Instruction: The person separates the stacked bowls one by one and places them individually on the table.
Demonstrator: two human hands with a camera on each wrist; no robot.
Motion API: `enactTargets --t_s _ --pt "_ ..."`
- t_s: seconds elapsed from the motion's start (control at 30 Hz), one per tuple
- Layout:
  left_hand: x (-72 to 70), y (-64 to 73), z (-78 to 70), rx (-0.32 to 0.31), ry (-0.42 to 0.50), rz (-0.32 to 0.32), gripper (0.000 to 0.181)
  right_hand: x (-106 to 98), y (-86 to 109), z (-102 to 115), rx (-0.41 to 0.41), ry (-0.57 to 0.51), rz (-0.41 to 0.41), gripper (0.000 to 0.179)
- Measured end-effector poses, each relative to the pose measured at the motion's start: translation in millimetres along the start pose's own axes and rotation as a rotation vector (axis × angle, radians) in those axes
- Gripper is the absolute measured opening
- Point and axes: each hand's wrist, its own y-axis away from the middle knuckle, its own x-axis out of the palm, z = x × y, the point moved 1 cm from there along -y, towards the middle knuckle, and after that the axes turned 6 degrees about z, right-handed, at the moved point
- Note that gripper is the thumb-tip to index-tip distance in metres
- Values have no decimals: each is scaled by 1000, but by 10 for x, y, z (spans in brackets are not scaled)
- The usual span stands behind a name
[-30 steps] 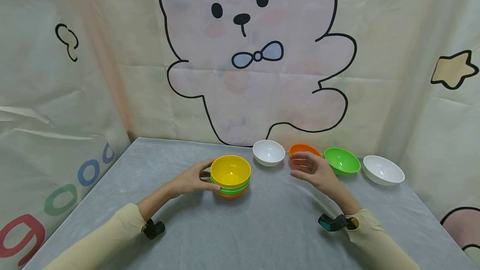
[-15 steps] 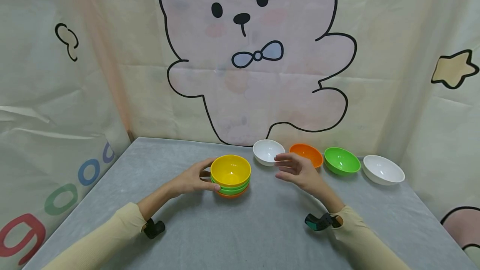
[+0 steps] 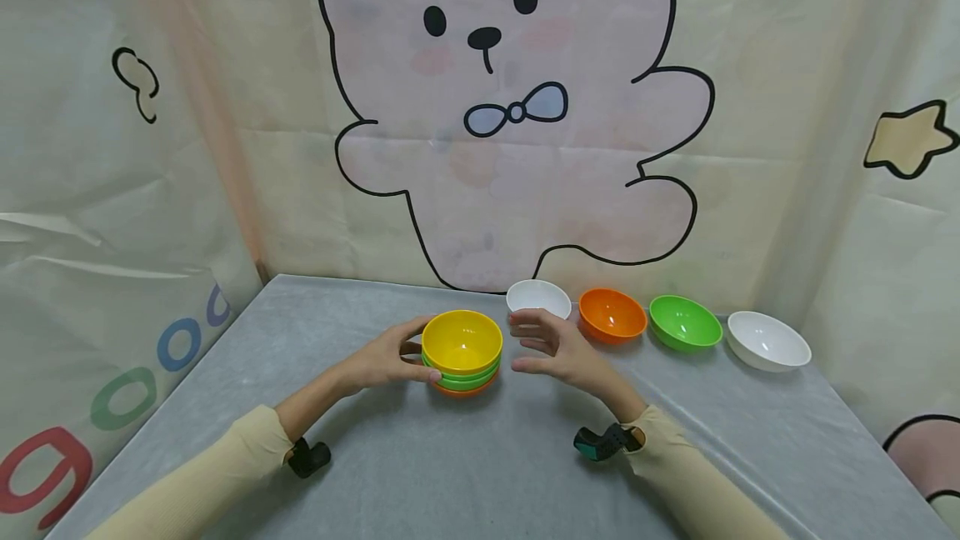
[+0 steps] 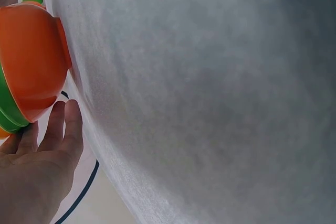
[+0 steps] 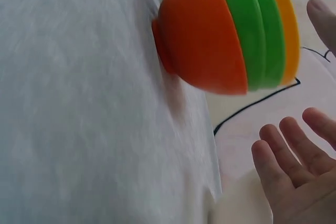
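Observation:
A stack of bowls stands upright on the table, with a yellow bowl [image 3: 461, 343] on top, green bowls [image 3: 468, 382] under it and an orange bowl [image 5: 202, 35] at the bottom. My left hand [image 3: 382, 359] holds the stack's left side, thumb in front and fingers round toward the back. In the left wrist view, fingertips meet the bowls' outer wall. To the right of the stack, my right hand [image 3: 562, 352] hovers with spread fingers and holds nothing. A gap separates it from the stack in the right wrist view.
Along the table's back edge stand a white bowl [image 3: 538, 297], partly hidden by my right hand, a single orange bowl [image 3: 612, 317], a green bowl [image 3: 684, 323] and another white bowl [image 3: 768, 342]. A printed curtain [image 3: 285, 215] hangs behind the grey-covered table [image 3: 420, 473].
My right hand has moved left from in front of the single orange bowl toward the stack, uncovering that bowl. The left hand and the stack have stayed in place.

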Motion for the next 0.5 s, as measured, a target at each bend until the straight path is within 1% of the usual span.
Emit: enactTargets --t_s 0.17,0.33,0.5 --pt "4 -6 -1 0 -10 -3 80 118 -106 2 12 3 41 73" --pt "2 -3 2 -4 -16 -5 80 222 -215 -28 6 8 57 84" --pt "2 7 2 -5 -11 -4 80 308 -313 -34 7 20 74 83"
